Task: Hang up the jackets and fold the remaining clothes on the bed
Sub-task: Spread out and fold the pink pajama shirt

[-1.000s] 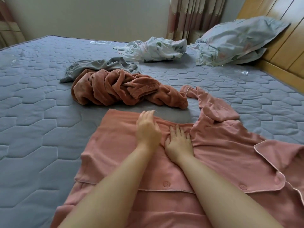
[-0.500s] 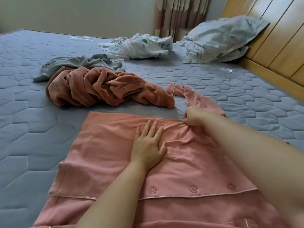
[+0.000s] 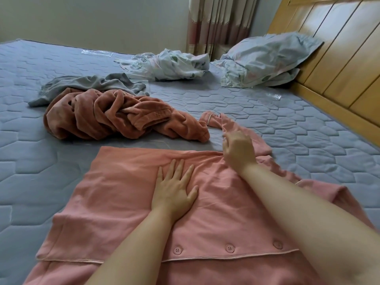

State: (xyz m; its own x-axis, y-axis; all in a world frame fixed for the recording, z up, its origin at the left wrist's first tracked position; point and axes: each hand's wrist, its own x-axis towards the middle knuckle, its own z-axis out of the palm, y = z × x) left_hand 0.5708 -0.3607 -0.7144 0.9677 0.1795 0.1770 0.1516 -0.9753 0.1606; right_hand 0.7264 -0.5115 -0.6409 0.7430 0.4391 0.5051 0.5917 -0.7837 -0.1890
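Observation:
A pink buttoned pyjama top [image 3: 127, 194] lies spread on the grey-blue quilted mattress [image 3: 41, 161] in front of me, one side folded over with three buttons showing. My left hand [image 3: 174, 190] presses flat on its middle, fingers straight. My right hand [image 3: 236, 149] pinches the base of the sleeve [image 3: 218, 120], which stretches away toward the far right. Beyond them lies a crumpled rust-coloured fleece garment [image 3: 115, 116] with a grey garment [image 3: 92, 84] behind it.
A crumpled floral-print cloth [image 3: 170, 65] and a pillow [image 3: 265, 58] in the same print lie at the head of the bed. A wooden headboard [image 3: 339, 58] runs along the right side. Curtains [image 3: 218, 23] hang at the back.
My right hand has left the middle of the top and moved out to the right, taking hold of the sleeve. My left hand has slid back toward me and stays flat on the cloth.

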